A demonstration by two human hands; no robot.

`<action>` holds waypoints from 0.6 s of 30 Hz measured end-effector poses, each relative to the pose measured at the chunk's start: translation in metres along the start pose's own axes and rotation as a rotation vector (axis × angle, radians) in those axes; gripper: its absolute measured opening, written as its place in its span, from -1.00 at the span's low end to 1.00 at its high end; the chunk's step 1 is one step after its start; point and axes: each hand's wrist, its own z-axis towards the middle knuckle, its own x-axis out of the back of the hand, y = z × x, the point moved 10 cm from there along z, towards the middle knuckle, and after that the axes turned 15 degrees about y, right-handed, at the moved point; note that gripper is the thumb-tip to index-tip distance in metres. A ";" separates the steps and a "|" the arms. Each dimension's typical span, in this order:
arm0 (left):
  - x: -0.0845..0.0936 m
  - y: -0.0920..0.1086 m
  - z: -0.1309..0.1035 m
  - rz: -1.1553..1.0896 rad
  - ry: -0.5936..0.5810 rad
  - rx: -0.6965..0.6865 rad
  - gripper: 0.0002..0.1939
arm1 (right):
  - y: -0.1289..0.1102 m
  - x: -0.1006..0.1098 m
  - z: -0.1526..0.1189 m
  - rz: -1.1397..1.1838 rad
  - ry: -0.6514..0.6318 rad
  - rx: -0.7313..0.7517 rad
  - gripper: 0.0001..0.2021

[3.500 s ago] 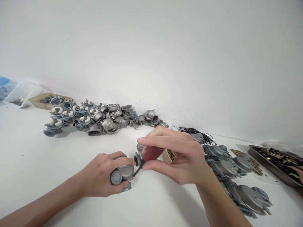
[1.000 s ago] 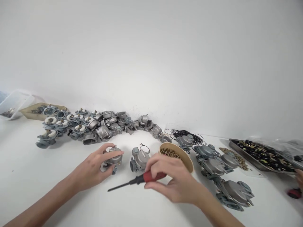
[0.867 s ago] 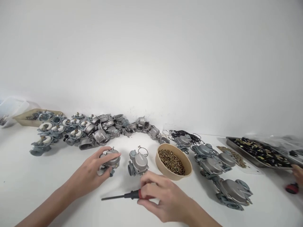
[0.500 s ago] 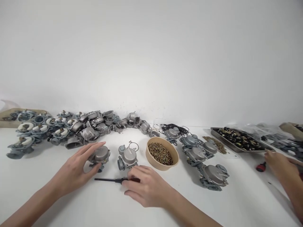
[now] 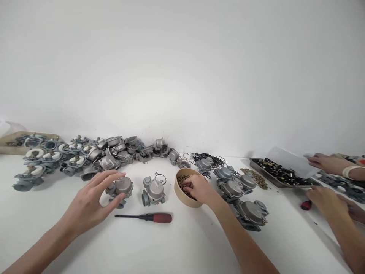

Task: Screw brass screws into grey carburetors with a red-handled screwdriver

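My left hand (image 5: pixel 92 199) rests beside a grey metal carburetor (image 5: pixel 124 186), thumb and fingers apart around its left side. A second carburetor (image 5: pixel 155 190) stands just to the right, with a thin black ring behind it. In front of both lies a screwdriver (image 5: pixel 162 217) with a red handle, untouched. My right hand (image 5: pixel 196 187) reaches into a round tan bowl (image 5: pixel 182 198) of small brass-coloured screws (image 5: pixel 182 179); its fingers are bent together among them, and what they pinch is too small to make out.
Many carburetor parts (image 5: pixel 108 163) are heaped at the back left. More carburetors (image 5: pixel 251 211) stand right of the bowl, near black rings (image 5: pixel 209 158) and a brass pile (image 5: pixel 258 179). Another person's hands (image 5: pixel 327 201) are by a metal tray (image 5: pixel 281 183) and a second red-handled screwdriver (image 5: pixel 306 205).
My right hand has let go of the screwdriver and moved right into the bowl. My left hand has barely moved. At the far right, another hand and a whitish sheet have appeared over the tray.
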 end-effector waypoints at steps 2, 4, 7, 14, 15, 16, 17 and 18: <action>0.013 0.012 0.006 -0.046 0.094 -0.076 -0.65 | -0.002 -0.005 -0.001 -0.001 -0.049 -0.008 -0.74; 0.025 0.027 0.009 -0.096 0.168 -0.152 -0.73 | -0.005 -0.003 0.000 -0.004 -0.047 -0.016 -0.71; 0.034 0.049 0.008 -0.179 0.196 -0.239 -0.76 | -0.007 0.007 0.001 -0.001 0.015 -0.030 -0.70; 0.023 0.083 -0.003 -0.354 0.083 -0.266 -0.76 | -0.010 0.034 0.004 0.166 0.258 -0.050 -0.77; 0.019 0.085 -0.004 -0.376 0.061 -0.250 -0.76 | -0.013 0.039 0.003 0.215 0.297 -0.048 -0.78; 0.016 0.086 -0.006 -0.403 0.044 -0.228 -0.76 | -0.018 0.044 0.002 0.265 0.330 -0.045 -0.79; 0.013 0.087 -0.007 -0.439 0.028 -0.198 -0.75 | -0.024 0.048 0.000 0.310 0.356 -0.038 -0.78; 0.008 0.087 -0.009 -0.484 0.009 -0.154 -0.75 | -0.032 0.052 -0.004 0.367 0.369 -0.031 -0.77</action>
